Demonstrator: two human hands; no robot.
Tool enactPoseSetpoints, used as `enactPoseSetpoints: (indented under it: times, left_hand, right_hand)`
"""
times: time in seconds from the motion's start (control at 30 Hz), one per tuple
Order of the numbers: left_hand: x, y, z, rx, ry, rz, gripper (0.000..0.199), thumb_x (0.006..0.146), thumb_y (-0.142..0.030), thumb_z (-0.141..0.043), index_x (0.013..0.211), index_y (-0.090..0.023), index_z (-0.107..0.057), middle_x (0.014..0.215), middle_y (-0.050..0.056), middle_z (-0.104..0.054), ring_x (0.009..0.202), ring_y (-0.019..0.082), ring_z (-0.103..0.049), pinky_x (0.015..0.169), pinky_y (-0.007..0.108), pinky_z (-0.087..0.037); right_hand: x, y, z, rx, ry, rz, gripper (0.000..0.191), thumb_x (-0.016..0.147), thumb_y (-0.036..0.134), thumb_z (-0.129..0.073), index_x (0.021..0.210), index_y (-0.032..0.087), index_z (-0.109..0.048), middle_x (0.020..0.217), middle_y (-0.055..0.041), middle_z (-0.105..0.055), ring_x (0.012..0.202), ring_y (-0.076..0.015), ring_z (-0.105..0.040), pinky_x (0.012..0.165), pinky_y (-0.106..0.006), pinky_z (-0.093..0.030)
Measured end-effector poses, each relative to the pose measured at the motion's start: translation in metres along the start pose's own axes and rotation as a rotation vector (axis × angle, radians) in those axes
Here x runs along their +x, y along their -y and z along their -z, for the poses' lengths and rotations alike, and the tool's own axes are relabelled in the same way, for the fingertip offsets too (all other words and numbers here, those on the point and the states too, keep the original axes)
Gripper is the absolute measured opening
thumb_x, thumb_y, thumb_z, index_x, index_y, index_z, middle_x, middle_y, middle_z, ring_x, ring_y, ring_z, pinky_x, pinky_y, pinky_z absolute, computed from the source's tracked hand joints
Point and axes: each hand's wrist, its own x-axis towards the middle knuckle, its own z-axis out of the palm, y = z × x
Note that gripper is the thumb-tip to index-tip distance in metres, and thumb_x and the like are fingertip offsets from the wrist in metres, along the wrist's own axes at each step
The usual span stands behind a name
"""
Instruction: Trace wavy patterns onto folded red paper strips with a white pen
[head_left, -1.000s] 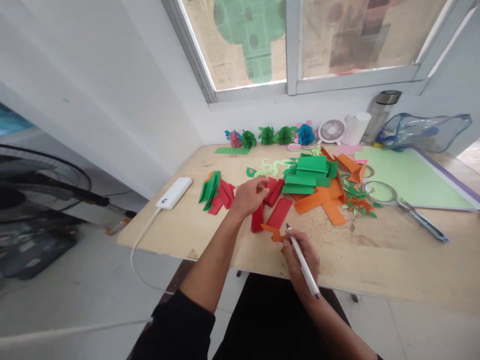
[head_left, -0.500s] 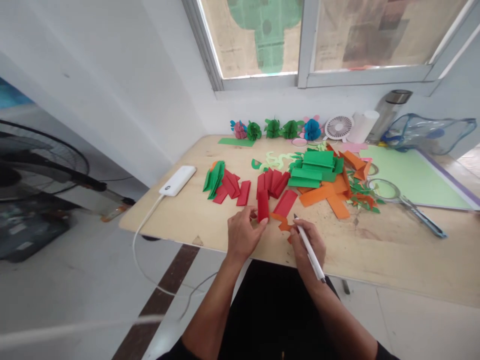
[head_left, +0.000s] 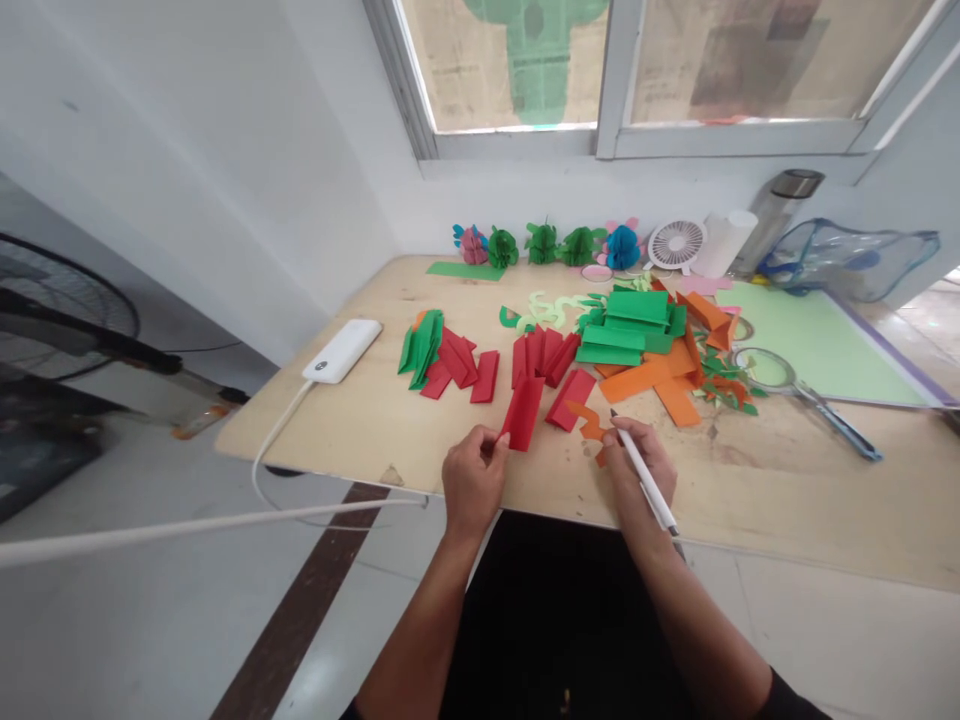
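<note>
My left hand (head_left: 475,480) pinches the lower left corner of a folded red paper strip (head_left: 520,414), which tilts to the right above the table. In my right hand (head_left: 643,470) is a white pen (head_left: 646,478), its dark tip pointing up and left. Beneath that hand's fingers lies an orange paper cutout (head_left: 591,426) with a curved outline, partly hidden by them. Another folded red strip (head_left: 571,398) rests between the two hands, farther back. More folded red papers (head_left: 546,354) stand behind the strip that I hold.
Green folded papers (head_left: 627,326) are piled over orange strips (head_left: 676,400) at centre right. Scissors (head_left: 832,420) lie near a light green sheet (head_left: 832,345). Paper figures (head_left: 541,243) and a small white fan (head_left: 676,245) line the wall. A cabled power bank (head_left: 343,350) sits at left.
My left hand has shifted slightly left, and its red strip now leans right. My right hand has moved right with the pen and the orange cutout. The camera view has also shifted.
</note>
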Motion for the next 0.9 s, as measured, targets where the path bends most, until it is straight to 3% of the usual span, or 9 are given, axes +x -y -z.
enactPoseSetpoints:
  times: [0.17,0.4,0.67,0.9]
  left_hand:
    - [-0.012,-0.002,-0.002,-0.043,0.016,0.007,0.029,0.089,-0.039,-0.051,0.066,-0.022,-0.054,0.068,0.0,-0.066,0.066,0.016,-0.06,0.062,0.026,-0.043]
    - [-0.021,-0.003,-0.008,-0.081,0.022,0.017,0.032,0.089,-0.042,-0.052,0.064,-0.022,-0.051,0.064,-0.001,-0.063,0.066,0.016,-0.057,0.06,0.025,-0.043]
    - [-0.026,-0.007,-0.01,-0.082,0.009,0.015,0.033,0.088,-0.041,-0.052,0.061,-0.023,-0.047,0.062,-0.001,-0.058,0.069,0.018,-0.056,0.067,0.028,-0.045]
    - [-0.032,-0.011,-0.012,-0.096,-0.002,-0.004,0.03,0.089,-0.036,-0.053,0.063,-0.024,-0.047,0.065,0.0,-0.061,0.075,0.019,-0.058,0.074,0.031,-0.047]
  right_hand:
    - [0.007,-0.001,0.004,-0.017,-0.029,-0.014,0.025,0.076,0.041,-0.068,0.092,0.021,-0.069,0.071,0.0009,-0.066,0.059,-0.0133,-0.061,0.057,-0.026,-0.051]
    - [0.026,-0.005,0.005,-0.104,0.003,0.09,0.025,0.078,0.041,-0.065,0.094,0.021,-0.068,0.073,0.0003,-0.066,0.061,-0.0144,-0.061,0.057,-0.026,-0.049]
    - [0.051,0.002,-0.003,-0.275,0.196,0.158,0.02,0.077,0.034,-0.06,0.092,0.022,-0.068,0.072,-0.0002,-0.069,0.061,-0.0163,-0.061,0.064,-0.03,-0.046]
    - [0.06,-0.003,-0.028,-0.138,0.319,0.078,0.021,0.073,0.035,-0.059,0.088,0.022,-0.066,0.068,0.0014,-0.065,0.056,-0.0142,-0.055,0.054,-0.026,-0.041]
